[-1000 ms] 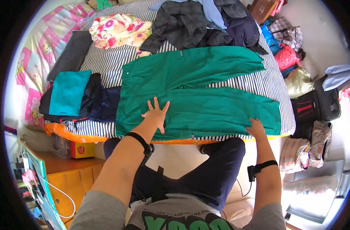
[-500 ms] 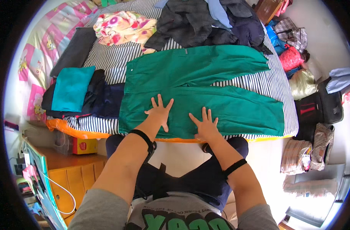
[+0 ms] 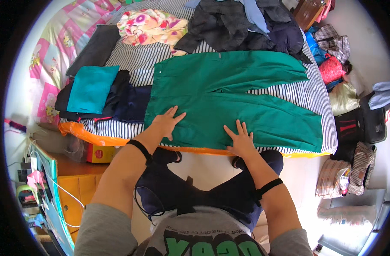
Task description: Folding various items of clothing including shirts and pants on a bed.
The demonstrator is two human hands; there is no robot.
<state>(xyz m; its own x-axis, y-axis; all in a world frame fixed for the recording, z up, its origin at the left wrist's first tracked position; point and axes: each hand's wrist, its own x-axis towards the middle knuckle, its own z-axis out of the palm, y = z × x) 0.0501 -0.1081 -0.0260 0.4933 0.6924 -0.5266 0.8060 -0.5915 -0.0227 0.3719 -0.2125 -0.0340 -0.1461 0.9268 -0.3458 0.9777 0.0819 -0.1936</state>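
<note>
Green trousers (image 3: 229, 77) lie spread out on the striped bed sheet (image 3: 137, 64), waistband to the left and legs to the right. My left hand (image 3: 164, 122) rests on the near side of them close to the waistband, fingers apart. Farther right, my right hand (image 3: 241, 140) lies on the near leg by the bed's front edge, its fingers spread too. Neither hand holds anything. Left of the waistband, a folded teal garment (image 3: 92, 89) sits on top of dark folded clothes (image 3: 133, 102).
A floral cloth (image 3: 152, 27), a dark grey folded cloth (image 3: 92, 49) and a heap of dark clothes (image 3: 229, 25) lie farther back on the bed. Bags (image 3: 353, 123) stand along the right wall. A wooden cabinet (image 3: 82, 192) is at the lower left.
My left hand has slid left toward the waistband. My right hand stays on the near leg with its fingers spread. The whole view has shifted slightly.
</note>
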